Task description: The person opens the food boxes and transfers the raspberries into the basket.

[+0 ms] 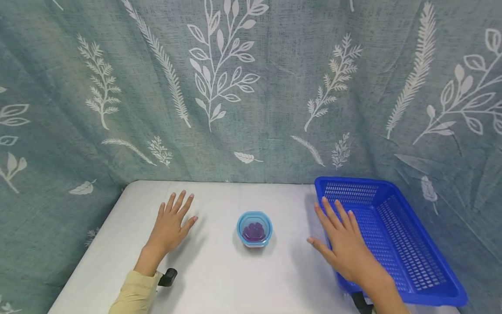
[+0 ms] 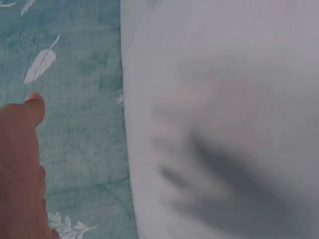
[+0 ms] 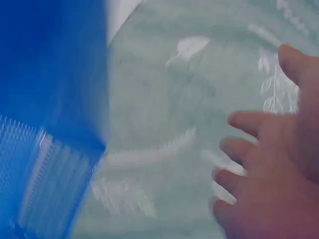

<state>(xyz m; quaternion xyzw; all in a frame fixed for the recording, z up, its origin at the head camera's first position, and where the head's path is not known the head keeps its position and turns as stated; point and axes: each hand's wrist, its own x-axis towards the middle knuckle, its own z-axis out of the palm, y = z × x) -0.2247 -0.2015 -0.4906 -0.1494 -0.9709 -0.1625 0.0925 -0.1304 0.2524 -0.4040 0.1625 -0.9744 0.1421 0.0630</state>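
Neither hand has a grip on anything: left hand (image 1: pixel 171 226) flat and released, fingers spread, over the table (image 1: pixel 219 279) toward its left edge; right hand (image 1: pixel 345 244) also released, fingers straight, hovering at the near left rim of the blue basket (image 1: pixel 408 244), which sits at the table's right edge. Between the hands, mid-table, stands a small clear container (image 1: pixel 254 229) with a blue rim and something purple inside (contents too small to identify). It is untouched and well apart from both hands. Judged step: start of a reach, nothing picked up. A pickup would call for one hand to close in on the container and wrap its sides. Both wrist views are blurred; the right one shows straight fingers (image 3: pixel 244 122) beside the basket.
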